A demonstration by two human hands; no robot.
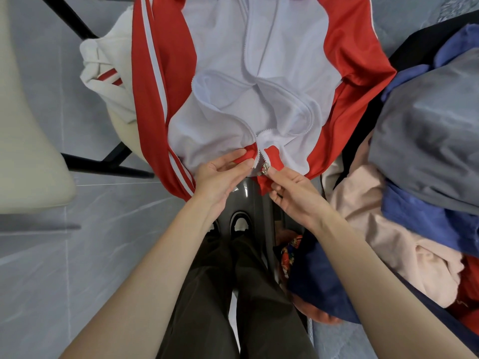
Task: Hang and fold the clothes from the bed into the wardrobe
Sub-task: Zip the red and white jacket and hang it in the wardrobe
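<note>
A red jacket (166, 81) with white sleeve stripes and a white lining hangs open in front of me, filling the upper middle of the view. My left hand (220, 177) pinches the left red hem at the bottom of the front opening. Just beside it, my right hand (290, 193) grips the right hem, fingertips on the metal zipper slider (264, 168). The two zipper halves meet at the bottom between my hands. The top of the jacket is cut off by the frame.
A heap of clothes (414, 156) in grey, blue, pink and navy lies on the bed at the right. A cream garment (108, 81) drapes over a black-legged chair (103, 164) at the left. Grey tiled floor (77, 255) and my feet are below.
</note>
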